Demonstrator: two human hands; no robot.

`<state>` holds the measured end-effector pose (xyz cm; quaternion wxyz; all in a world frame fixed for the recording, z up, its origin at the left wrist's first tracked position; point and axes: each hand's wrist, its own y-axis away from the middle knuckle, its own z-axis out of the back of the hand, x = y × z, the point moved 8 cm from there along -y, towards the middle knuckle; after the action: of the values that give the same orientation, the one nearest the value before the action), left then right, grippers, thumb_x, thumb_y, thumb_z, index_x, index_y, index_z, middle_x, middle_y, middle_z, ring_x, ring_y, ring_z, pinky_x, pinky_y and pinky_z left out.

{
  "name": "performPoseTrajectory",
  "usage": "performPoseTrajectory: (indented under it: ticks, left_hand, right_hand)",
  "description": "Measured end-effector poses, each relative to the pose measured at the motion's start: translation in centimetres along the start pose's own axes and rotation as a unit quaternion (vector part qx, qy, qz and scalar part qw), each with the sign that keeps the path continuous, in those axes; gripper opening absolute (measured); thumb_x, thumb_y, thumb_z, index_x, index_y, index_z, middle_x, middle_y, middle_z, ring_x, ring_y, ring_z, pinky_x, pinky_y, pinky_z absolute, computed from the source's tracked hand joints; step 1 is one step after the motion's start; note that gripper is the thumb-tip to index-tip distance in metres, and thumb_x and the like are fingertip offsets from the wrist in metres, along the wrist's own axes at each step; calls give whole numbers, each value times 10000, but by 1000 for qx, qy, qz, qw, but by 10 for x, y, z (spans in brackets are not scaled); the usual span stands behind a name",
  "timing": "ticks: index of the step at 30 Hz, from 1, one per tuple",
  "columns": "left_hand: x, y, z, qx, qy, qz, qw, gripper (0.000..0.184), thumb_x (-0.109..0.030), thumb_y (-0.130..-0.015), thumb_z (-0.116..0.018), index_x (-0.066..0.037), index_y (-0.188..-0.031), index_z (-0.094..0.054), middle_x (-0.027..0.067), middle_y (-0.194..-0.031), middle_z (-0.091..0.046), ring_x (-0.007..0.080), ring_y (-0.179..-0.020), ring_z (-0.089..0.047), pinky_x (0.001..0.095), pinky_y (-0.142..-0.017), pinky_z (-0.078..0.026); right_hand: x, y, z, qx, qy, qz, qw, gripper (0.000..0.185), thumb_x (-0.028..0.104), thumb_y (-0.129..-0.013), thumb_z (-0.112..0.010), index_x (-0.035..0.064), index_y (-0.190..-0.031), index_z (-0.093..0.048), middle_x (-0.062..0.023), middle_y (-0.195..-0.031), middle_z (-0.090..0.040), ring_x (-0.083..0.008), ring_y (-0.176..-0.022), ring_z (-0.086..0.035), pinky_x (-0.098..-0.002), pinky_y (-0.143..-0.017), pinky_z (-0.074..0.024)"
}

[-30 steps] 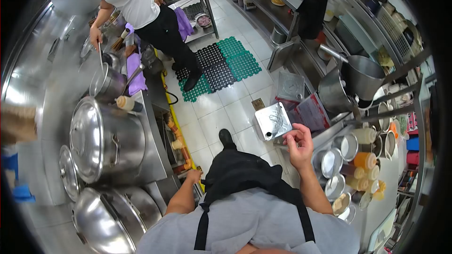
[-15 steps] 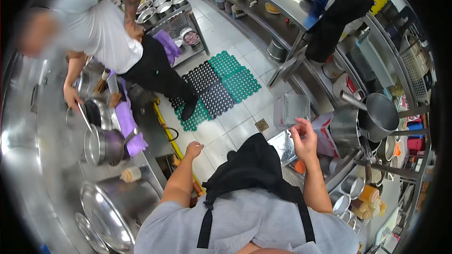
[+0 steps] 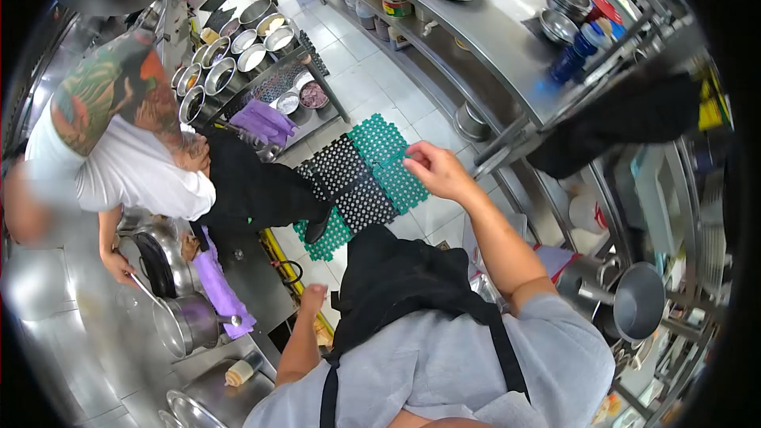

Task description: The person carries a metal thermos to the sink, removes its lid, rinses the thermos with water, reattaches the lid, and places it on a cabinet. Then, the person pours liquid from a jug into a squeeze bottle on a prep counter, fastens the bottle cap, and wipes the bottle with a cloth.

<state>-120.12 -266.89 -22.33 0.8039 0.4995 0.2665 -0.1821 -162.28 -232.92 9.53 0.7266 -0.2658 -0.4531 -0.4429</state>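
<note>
My left hand (image 3: 314, 299) hangs low near the yellow pipe at the counter edge, beside my black apron (image 3: 412, 285). It looks closed, somewhat blurred, and no object shows in it. Over the green and black floor mats (image 3: 357, 166), my right hand (image 3: 440, 170) is raised ahead of me. Its fingers are loosely bent with a gap at the thumb, holding nothing. At left, a co-worker's hand (image 3: 119, 267) grips a thin handle reaching into a saucepan (image 3: 194, 325) on the counter.
A co-worker in a white shirt (image 3: 143, 166) stands ahead at left. Several metal bowls (image 3: 222, 75) fill a rack beyond. A steel table (image 3: 476, 24) with a lidded dish runs along the right. A large metal pot (image 3: 640, 301) and shelves stand close at my right.
My view has moved forward toward the mats. My right hand has risen and swung forward and inward, its fingers more bent. The co-worker has leaned, still gripping the handle.
</note>
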Motion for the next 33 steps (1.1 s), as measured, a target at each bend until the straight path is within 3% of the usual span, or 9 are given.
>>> performPoseTrajectory:
  ticks: [9, 10, 13, 14, 15, 19, 22, 31, 33]
  left_hand:
    - [33, -17, -5, 54, -93, 127, 986, 281, -313, -875, -641, -33, -857, -662, 63, -633, -620, 188, -609, -617, 342, -535, -493]
    - [16, -32, -8, 50, -61, 132, 988, 290, -323, -877, -634, -36, -850, -665, 67, -629, -623, 194, -615, -622, 349, -539, -496]
    - [-55, -94, -14, 17, 57, 132, 989, 320, -353, -885, -615, -43, -830, -675, 80, -620, -633, 213, -634, -638, 370, -552, -506]
    - [-106, -111, -6, -26, -109, 43, 993, 251, -249, -861, -675, 0, -893, -669, 91, -706, -671, 181, -629, -640, 311, -563, -509]
    - [-139, -115, -6, -96, 95, 100, 986, 234, -183, -833, -712, 17, -942, -657, 93, -757, -678, 162, -654, -642, 292, -587, -511]
    - [-253, -158, -9, -104, 177, 51, 977, 280, -169, -889, -647, 12, -1098, -607, 96, -894, -688, 164, -768, -657, 281, -680, -518]
    - [-290, -171, -11, -148, 117, 60, 980, 296, -159, -874, -678, 18, -1101, -608, 102, -868, -684, 163, -757, -656, 285, -688, -519]
    - [-295, -109, -71, -79, 158, 339, 924, 273, -168, -876, -693, 26, -1052, -615, 89, -858, -681, 162, -742, -655, 269, -676, -516]
    - [-315, -116, -65, -128, 152, 295, 934, 247, -150, -888, -676, 25, -1050, -613, 81, -857, -678, 159, -731, -653, 261, -649, -509]
  right_hand:
    - [-76, -189, -67, 164, 94, 10, 982, 369, 344, -888, -638, 33, -1082, -601, -164, -853, -678, -339, -791, -657, -425, -687, -512]
    - [-88, -209, -70, 129, 62, 84, 986, 377, 352, -884, -645, 33, -1081, -603, -167, -835, -674, -317, -776, -659, -415, -685, -516]
    - [-98, -270, -74, 219, 28, -35, 975, 395, 352, -871, -665, 29, -1093, -616, -142, -834, -686, -238, -773, -661, -372, -708, -523]
    - [-107, -290, -74, 210, 19, -52, 976, 351, 301, -877, -669, 17, -1078, -625, -109, -821, -683, -192, -756, -646, -338, -689, -518]
    - [-118, -315, -73, 200, 13, -69, 977, 307, 250, -884, -674, 5, -1064, -634, -77, -807, -679, -146, -740, -631, -305, -671, -513]
    - [-200, -430, -105, 241, -136, -168, 946, 269, 273, -929, -607, 21, -1003, -662, -60, -807, -682, -124, -692, -619, -283, -603, -501]
    - [-254, -523, -113, 171, -145, -246, 943, 272, 283, -932, -578, 26, -932, -667, -67, -817, -681, -143, -698, -633, -286, -604, -507]
    - [-476, -730, -160, 23, -239, -414, 878, 414, 290, -913, -566, 48, -1247, -541, -114, -1169, -593, -219, -976, -598, -372, -755, -510]
    - [-508, -765, -163, -9, -191, -408, 893, 568, 305, -903, -582, 43, -1376, -408, -122, -1210, -553, -223, -1012, -579, -383, -780, -501]
